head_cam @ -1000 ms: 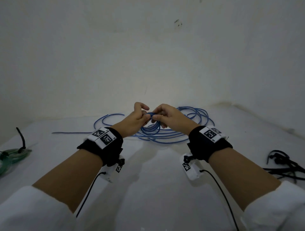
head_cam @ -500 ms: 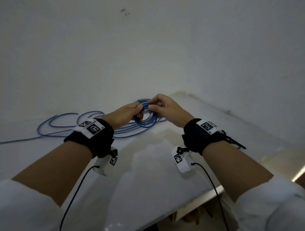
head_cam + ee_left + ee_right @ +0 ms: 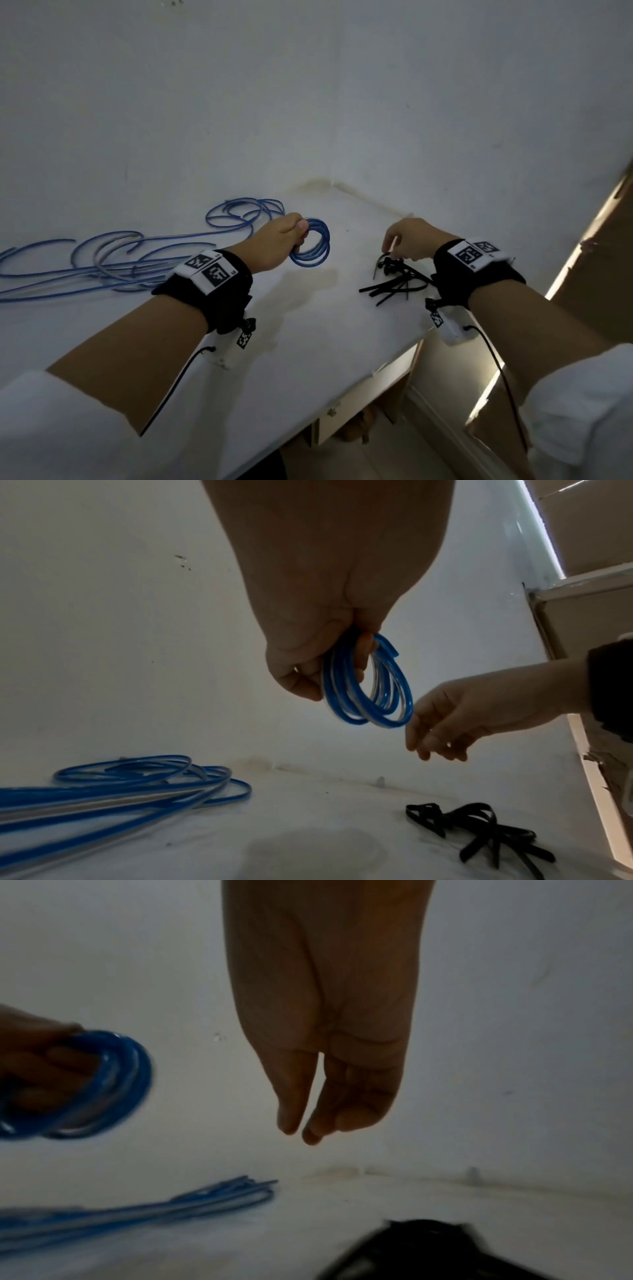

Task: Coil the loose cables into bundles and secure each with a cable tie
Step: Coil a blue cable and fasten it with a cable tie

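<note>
My left hand (image 3: 286, 240) grips a small coil of blue cable (image 3: 315, 248) and holds it up off the white table (image 3: 308, 342). The left wrist view shows the coil (image 3: 369, 688) hanging from curled fingers (image 3: 363, 656). The rest of the blue cable (image 3: 113, 260) trails loose across the table to the left. My right hand (image 3: 400, 251) hovers just above a pile of black cable ties (image 3: 397, 282), fingers pointing down and holding nothing. In the right wrist view the right hand (image 3: 298, 1134) is empty above the blurred ties (image 3: 428, 1250).
A white wall rises right behind the table. The table's front edge (image 3: 359, 380) runs diagonally at lower right, with a drawer below it. Brown cardboard (image 3: 603, 246) stands to the right of the table. A faint stain (image 3: 301, 284) marks the surface between my hands.
My right hand has let go of the blue coil and moved right, over the black ties. My left hand keeps the coil. The head view has swung to the right.
</note>
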{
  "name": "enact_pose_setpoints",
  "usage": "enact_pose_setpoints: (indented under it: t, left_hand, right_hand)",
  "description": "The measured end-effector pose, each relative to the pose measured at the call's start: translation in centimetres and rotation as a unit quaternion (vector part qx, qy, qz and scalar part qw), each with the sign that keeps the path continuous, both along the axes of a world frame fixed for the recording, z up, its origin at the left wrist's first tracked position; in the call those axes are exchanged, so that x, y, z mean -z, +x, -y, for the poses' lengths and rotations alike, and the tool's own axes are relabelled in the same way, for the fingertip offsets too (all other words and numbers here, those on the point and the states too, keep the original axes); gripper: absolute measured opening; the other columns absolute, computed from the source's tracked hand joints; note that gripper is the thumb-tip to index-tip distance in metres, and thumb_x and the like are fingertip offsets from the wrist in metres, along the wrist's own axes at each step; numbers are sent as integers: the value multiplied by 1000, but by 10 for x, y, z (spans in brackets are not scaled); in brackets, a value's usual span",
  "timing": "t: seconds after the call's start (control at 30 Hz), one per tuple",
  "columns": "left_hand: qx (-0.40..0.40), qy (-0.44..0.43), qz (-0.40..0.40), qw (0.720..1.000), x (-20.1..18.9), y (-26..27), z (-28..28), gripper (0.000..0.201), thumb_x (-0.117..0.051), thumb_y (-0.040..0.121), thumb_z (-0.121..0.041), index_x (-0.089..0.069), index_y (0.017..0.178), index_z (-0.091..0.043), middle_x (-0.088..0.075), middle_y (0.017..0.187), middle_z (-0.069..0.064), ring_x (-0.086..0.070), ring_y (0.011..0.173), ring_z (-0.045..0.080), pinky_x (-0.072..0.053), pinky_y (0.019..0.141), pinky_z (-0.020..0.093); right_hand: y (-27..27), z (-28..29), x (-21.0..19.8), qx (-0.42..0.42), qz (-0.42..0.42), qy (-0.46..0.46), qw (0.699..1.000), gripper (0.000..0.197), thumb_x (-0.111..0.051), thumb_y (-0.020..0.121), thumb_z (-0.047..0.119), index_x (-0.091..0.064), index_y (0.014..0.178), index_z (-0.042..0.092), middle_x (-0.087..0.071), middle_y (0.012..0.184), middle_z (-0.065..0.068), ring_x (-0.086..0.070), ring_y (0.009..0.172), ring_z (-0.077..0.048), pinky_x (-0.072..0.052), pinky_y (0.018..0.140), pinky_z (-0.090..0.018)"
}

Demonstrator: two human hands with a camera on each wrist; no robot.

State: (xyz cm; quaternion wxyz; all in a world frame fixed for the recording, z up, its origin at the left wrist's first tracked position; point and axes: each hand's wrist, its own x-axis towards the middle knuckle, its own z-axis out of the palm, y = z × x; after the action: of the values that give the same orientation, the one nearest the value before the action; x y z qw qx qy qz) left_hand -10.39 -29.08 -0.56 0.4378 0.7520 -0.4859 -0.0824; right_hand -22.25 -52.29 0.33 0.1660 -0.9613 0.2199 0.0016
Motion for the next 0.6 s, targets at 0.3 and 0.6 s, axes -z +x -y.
enact_pose_setpoints:
  t: [0.3,0.6]
  left_hand:
    - [5,-5,-30,1000,4,-3,9,30,-27,101,-15,-38,73,-13,-38,69,0,-37,62,13,-38,64,16]
    - [-22,0,-10,1000,4,5,5,33,-27,101,-17,-38,71,-16,-39,69,-1,-38,63,13,-38,61,12]
  right_hand:
    - [-1,9,22,29,-41,-1,999,13,-65,84,5,-70,94,-2,-70,98,-18,-68,81,-27,-57,77,-33]
    - [7,0,17,25,163,113,980,23,-55,78,-11,-56,76,12,-65,71,-11,-61,56,-15,-51,58,-26]
